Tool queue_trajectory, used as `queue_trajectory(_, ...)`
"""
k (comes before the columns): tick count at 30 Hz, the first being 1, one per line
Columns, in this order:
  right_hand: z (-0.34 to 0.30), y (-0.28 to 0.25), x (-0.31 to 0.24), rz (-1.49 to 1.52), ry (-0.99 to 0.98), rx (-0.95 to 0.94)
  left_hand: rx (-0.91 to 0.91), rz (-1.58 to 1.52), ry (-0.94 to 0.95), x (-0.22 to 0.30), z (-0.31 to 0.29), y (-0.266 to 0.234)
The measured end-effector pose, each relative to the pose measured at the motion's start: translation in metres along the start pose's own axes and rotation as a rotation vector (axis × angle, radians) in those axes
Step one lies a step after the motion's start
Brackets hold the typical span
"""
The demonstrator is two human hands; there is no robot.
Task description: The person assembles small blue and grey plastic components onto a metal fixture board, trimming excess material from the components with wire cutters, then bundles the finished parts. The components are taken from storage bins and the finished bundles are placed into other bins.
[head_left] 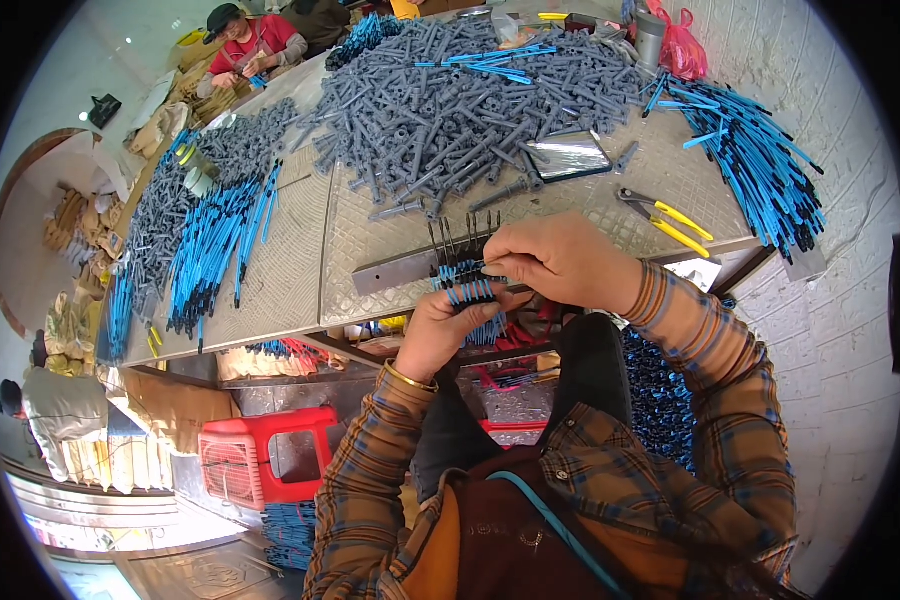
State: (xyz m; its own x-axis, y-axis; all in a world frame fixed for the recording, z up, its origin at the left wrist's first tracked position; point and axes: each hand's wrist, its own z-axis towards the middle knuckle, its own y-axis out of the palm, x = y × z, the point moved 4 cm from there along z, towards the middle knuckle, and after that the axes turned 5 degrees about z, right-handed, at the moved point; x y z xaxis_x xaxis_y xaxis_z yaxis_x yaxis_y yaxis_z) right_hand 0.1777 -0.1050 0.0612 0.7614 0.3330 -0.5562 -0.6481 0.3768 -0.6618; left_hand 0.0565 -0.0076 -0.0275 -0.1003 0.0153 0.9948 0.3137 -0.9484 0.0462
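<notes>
At the near table edge, my left hand (430,335) is closed round a bundle of blue-and-black sticks (470,292); their blue lower parts stick out below the fingers. My right hand (560,262) bends over the top of the bundle, thumb and fingertips pinched together. What the pinch holds is too small to make out. Just behind the hands lies a metal bar (394,272), and several thin dark rods (448,236) stand upright beside it.
A big heap of grey ribbed plastic plugs (420,105) covers the table's back. Blue sticks lie in piles at left (215,245) and right (750,150). Yellow-handled pliers (670,220) and a mirror-like plate (570,157) lie nearby. A red stool (300,420) stands below; a co-worker (255,50) sits far left.
</notes>
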Motion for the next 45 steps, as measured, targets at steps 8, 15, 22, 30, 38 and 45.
queue_trajectory(8,0.008,0.011,-0.009,-0.007,0.032,0.004,0.011,0.112,-0.046,-0.002,-0.003,0.0)
queue_trajectory(15,0.011,0.012,-0.014,0.042,0.114,-0.027,0.008,0.037,-0.024,0.008,-0.007,0.006)
queue_trajectory(22,0.011,0.012,-0.007,-0.038,-0.09,-0.029,-0.005,0.067,-0.073,0.012,-0.002,0.004)
queue_trajectory(30,0.018,0.012,-0.004,0.047,-0.075,-0.053,-0.01,0.088,-0.079,0.009,0.001,0.001)
queue_trajectory(38,-0.002,-0.004,-0.015,0.061,0.137,-0.018,0.014,0.091,0.01,0.007,-0.006,0.004)
queue_trajectory(45,-0.019,-0.008,-0.001,0.162,0.219,0.113,0.055,-0.017,-0.022,0.006,-0.014,0.001)
